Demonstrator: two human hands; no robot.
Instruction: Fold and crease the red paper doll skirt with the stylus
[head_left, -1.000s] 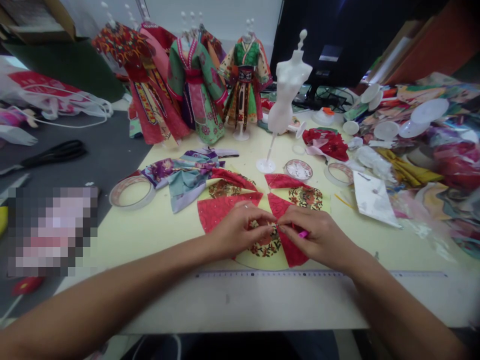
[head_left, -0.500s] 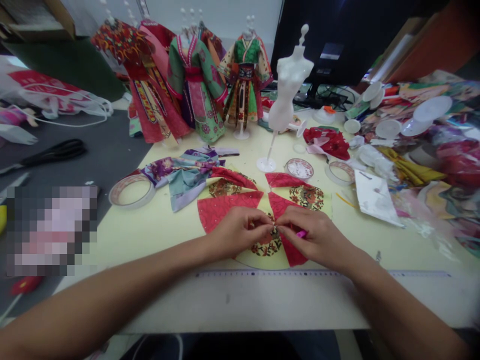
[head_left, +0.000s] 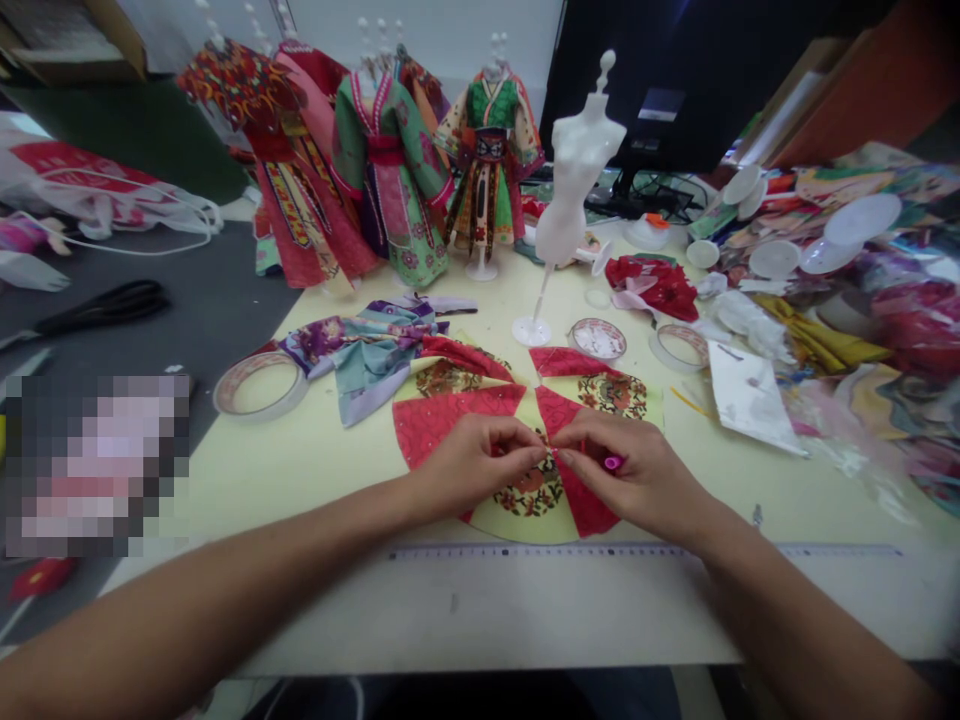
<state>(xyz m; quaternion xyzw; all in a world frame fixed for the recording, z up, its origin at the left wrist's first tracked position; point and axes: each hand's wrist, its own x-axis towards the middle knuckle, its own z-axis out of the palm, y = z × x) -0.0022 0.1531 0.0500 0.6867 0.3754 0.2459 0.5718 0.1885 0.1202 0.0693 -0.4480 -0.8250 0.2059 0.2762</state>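
The left hand (head_left: 480,455) and right hand (head_left: 634,465) are positioned over a round, panelled, red and pale-yellow printed cloth (head_left: 553,405) spread on the pale table (head_left: 337,600).

The left fingers are pinched, tips directed right; any material between them is too small to identify. The cloth lies beneath both sets of fingertips, extending mostly to the far side; being roughly round, it presents no clear long axis. Neither hand is nearer: the tips almost meet above it. The right fingers enclose a magenta plastic tube (head_left: 613,463); one end shows, so its axis cannot be determined.

Count, left to right: one pair of black-handled scissors (head_left: 112,303); one large pale tape roll (head_left: 262,412); three front-row dressed mannequins (head_left: 394,180); one cloth; one bare white plastic mannequin (head_left: 574,180); two smaller tape rolls (head_left: 598,354); one tube; one straight white ruler (head_left: 645,551).
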